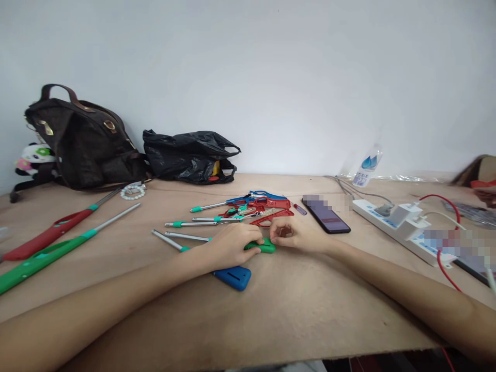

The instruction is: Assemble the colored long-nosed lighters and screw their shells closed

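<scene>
At the workbench: A person's bare hands meet over a green lighter handle [267, 248], mid-table [294, 310], the centre of the clock below.
Left hand [237, 244]: Thumb and fingers closed on the green handle, gripping it from nine o'clock.
Right hand [292, 233]: Thumb and forefinger curled together at the handle's two o'clock end; whether they pinch anything cannot be told.
Blue lighter [234, 278]: At seven o'clock, partly hidden by the left forearm.
Red and blue lighter parts [273, 202]: Heaped toward eleven and twelve, metal tubes pointing to nine.
Screwdriver [300, 209]: Small, purple-handled, at one, beside the heap.
Phone [327, 216]: Lying flat at two.
Power strip [399, 230]: At three, chargers plugged in.
Long lighters: One red [50, 236], one green [42, 262], side by side at nine.
Against the wall: A dark backpack [89, 139] and a black plastic bag [186, 155], both toward ten.
</scene>
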Tool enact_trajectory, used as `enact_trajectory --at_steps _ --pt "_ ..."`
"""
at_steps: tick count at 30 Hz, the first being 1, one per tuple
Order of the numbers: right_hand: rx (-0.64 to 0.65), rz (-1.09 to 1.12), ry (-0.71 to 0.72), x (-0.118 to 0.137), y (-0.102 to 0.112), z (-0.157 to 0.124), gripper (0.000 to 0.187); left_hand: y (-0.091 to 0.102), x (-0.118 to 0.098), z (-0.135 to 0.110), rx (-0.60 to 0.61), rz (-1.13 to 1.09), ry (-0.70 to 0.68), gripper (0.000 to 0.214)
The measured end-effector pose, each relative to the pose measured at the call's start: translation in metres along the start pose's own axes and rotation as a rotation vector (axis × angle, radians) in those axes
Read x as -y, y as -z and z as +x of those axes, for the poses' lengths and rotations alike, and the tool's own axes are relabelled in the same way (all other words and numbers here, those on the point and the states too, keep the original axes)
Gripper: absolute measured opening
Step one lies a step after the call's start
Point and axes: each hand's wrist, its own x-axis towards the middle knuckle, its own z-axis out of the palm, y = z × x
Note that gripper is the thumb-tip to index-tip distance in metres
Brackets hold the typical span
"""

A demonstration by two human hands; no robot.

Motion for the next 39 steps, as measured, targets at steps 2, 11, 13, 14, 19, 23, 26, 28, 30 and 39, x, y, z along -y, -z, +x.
enact_trajectory --at_steps 2,11,13,14,19,23,26,28,30,39 --pt "0.0 -0.032 0.007 0.001 0.0 0.0 0.011 0.0 0.0 0.0 0.003 -0.003 -0.001 0.003" --pt "0.006 -0.26 0.098 0.006 -0.007 -0.003 0.01 0.001 -0.001 0.0 0.023 -0.001 0.021 0.003" --pt "0.011 -0.292 0.106 0.007 -0.007 -0.003 0.01 0.001 -0.001 0.0 0.02 0.007 0.019 0.003" --pt "0.022 -0.276 0.099 0.007 -0.006 -0.003 0.008 0.001 0.0 0.0 0.021 0.008 0.018 0.003" --pt "-0.022 -0.161 0.028 -0.004 0.019 0.0 0.019 0.0 0.0 0.001 0.013 0.006 0.011 0.001" --pt "-0.365 -0.682 -0.27 -0.03 0.044 0.0 0.02 0.0 0.0 0.0 0.0 0.009 0.012 0.001" --pt "-0.398 -1.087 -0.384 -0.052 0.05 0.0 0.028 0.001 -0.001 0.0 -0.007 0.008 0.008 0.003" --pt "-0.356 -1.166 -0.403 -0.059 0.052 -0.001 0.03 0.001 -0.001 0.0 0.0 0.01 0.009 0.003" --pt "-0.391 -1.178 -0.401 -0.058 0.055 -0.001 0.028 0.002 -0.002 0.0 0.01 0.011 0.014 0.002" --pt "-0.743 0.043 0.124 -0.001 0.061 -0.011 0.023 0.001 -0.001 0.001 0.012 -0.018 0.029 0.004"
